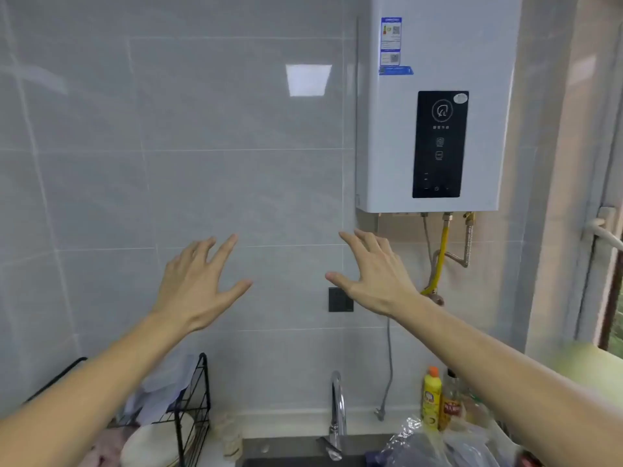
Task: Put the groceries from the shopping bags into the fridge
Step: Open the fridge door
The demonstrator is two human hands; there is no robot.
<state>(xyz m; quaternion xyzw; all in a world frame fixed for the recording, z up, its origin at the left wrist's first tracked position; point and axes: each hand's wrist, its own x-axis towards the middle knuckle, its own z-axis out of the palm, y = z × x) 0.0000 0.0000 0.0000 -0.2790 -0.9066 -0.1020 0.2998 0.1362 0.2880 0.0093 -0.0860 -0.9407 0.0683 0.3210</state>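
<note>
Grey glossy wall tiles (202, 146) fill most of the view, with a bright square of reflected light high up. On the right hangs a tall white wall-mounted water heater (435, 62) with a black glass control panel (438, 144), its long side running up and down; a yellow hose (441, 257) and a corrugated metal pipe (468, 241) drop from its underside. A small black wall socket (338, 299) sits low on the tiles between the two arms.

Both arms are raised in front of the wall. The left hand (199, 284) has its fingers spread wide and straight, pointing up and to the right, holding nothing. The right hand (377, 274) mirrors it, fingers wide and lightly bent, pointing up and to the left, also holding nothing. The two hands are apart, thumbs facing each other.

Along the bottom edge, a curved chrome tap (338, 409) stands over a dark sink (286, 449). To the left is a black wire dish rack (192, 409) with pale plates (158, 443) leaning in it. To the right, crumpled clear plastic shopping bags (435, 446) lie on the counter beside the sink, well below the hands and touched by neither; their shape is too rumpled to tell which way they point. Just behind them stand a yellow upright bottle with an orange cap (431, 399) and a darker bottle (451, 406).
</note>
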